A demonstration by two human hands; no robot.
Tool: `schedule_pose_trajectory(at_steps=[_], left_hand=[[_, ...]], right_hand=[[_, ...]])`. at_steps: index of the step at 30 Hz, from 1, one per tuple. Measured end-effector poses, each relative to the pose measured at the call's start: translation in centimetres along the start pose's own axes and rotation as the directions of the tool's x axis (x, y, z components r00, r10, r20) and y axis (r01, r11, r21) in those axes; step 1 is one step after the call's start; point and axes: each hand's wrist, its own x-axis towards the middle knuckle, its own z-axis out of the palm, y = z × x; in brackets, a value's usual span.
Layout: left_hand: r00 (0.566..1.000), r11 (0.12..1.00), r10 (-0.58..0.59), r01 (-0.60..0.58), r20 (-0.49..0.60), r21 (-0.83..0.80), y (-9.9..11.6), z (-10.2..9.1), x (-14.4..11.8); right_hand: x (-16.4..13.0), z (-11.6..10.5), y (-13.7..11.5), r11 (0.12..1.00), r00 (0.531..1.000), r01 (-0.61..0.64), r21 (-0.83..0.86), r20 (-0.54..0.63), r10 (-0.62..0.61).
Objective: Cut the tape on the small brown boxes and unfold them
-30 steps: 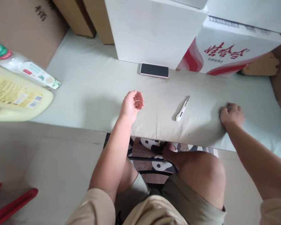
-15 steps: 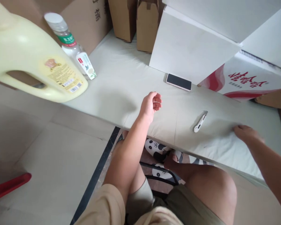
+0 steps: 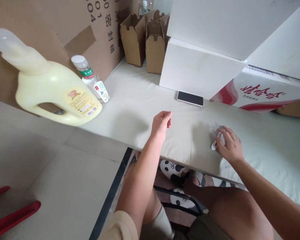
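Now the right hand (image 3: 228, 144) lies spread, fingers open, flat on the white cutter (image 3: 214, 143), covering most of it so only the near tip peeks out at the fingertips; nothing is gripped. The cutter lies on the pale cloth-covered table (image 3: 140, 100), just this side of the phone (image 3: 190, 98), near the table's front edge. Left of the cutter, well apart from it, the left hand (image 3: 161, 124) rests on the cloth with fingers loosely curled inward, half closed and holding nothing. The phone lies face up, dark screen showing, against the foot of a white box (image 3: 200, 66). Right of the phone sits a white carton with red lettering (image 3: 262, 93). Beyond and left of the phone stand small open cardboard boxes (image 3: 145, 43). Far left of the phone, a clear water bottle (image 3: 91, 80) stands by a big cardboard carton (image 3: 65, 33), and a yellow jug with a handle (image 3: 52, 93) lies tilted at the table's left end. Below the table edge, panda slippers (image 3: 171, 168) show by the person's knees.
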Motion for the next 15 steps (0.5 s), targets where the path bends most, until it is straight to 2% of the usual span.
schedule_pose_trajectory(at_steps=[5, 10, 12, 15], left_hand=[[1.0, 0.999, 0.007, -0.007, 0.008, 0.049, -0.4, 0.4, 0.0], [1.0, 0.996, -0.004, 0.006, -0.027, 0.084, -1.0, 1.4, 0.4], [1.0, 0.996, 0.007, -0.005, -0.025, 0.088, -1.4, 1.8, 0.6], [1.0, 0.996, 0.018, -0.017, -0.018, 0.084, -2.0, 2.5, 1.0]], right_hand=[[-1.1, -2.5, 4.0, 0.987, 0.981, -0.159, 0.023, -0.106, 0.16], [-1.9, -3.4, 8.5, 0.919, 0.909, -0.391, 0.04, -0.137, 0.393], [-2.2, -3.0, 9.3, 0.916, 0.908, -0.399, 0.046, -0.121, 0.401], [-2.2, -2.5, 9.6, 0.94, 0.936, -0.339, 0.034, -0.089, 0.34]])
